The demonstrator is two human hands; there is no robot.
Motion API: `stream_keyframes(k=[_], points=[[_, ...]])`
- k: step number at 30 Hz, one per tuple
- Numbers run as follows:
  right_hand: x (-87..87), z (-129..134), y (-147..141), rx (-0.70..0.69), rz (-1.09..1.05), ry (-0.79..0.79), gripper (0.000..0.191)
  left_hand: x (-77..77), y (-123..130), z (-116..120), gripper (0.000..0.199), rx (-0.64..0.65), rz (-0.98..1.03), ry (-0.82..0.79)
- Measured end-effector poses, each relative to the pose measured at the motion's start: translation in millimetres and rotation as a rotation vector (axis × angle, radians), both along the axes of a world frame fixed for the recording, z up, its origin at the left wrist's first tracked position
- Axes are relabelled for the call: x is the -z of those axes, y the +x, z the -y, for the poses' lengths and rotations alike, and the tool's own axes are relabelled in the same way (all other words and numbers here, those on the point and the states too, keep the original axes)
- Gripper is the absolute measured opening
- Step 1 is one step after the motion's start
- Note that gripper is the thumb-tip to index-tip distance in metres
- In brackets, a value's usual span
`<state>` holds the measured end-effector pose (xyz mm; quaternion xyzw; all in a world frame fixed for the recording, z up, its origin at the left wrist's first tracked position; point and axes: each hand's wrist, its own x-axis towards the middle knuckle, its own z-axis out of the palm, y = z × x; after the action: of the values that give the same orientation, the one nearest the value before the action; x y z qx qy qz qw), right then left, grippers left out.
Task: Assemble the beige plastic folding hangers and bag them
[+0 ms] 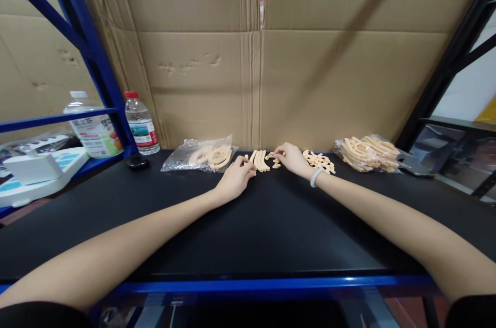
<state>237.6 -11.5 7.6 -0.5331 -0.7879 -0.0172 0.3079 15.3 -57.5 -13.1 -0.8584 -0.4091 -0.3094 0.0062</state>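
My left hand rests on the black tabletop just left of a row of curved beige strips; its fingers are bent and apart, and nothing shows between them. To the right of the row, my right hand has thumb and fingertips pinched together over a few small beige pieces. What is between those fingertips is too small to make out. Behind my right wrist lies a loose pile of small curved beige pieces. A pale coiled band circles that wrist.
A clear plastic bag with beige curved parts lies at left, and a fuller bag at right. A red-capped water bottle and a black mouse-like object stand left. Cardboard sheets wall the back; blue frame posts flank the table.
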Motion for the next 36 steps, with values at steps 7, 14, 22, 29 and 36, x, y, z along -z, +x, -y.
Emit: stream_keyframes(k=[7, 14, 22, 29, 36], points=[[-9.7, -5.6, 12.0, -0.066, 0.075, -0.053, 0.015, -4.8, 1.4, 4.9, 0.012, 0.006, 0.146, -0.018], [-19.8, 1.5, 32.9, -0.044, 0.271, -0.078, 0.029, -3.6, 4.0, 7.6, 0.009, 0.062, 0.470, -0.168], [-1.5, 4.2, 23.4, -0.021, 0.270, -0.076, 0.015, -3.4, 16.3, 17.0, 0.009, 0.197, 0.682, -0.503], [-11.7, -5.2, 32.8, -0.087, 0.007, -0.097, 0.012, -8.8, 19.7, 28.0, 0.014, 0.220, 0.758, -0.626], [-11.2, 38.2, 35.1, -0.296, -0.470, -0.371, 0.012, -7.5, 28.1, 39.7, 0.032, 0.309, 0.945, -0.723]])
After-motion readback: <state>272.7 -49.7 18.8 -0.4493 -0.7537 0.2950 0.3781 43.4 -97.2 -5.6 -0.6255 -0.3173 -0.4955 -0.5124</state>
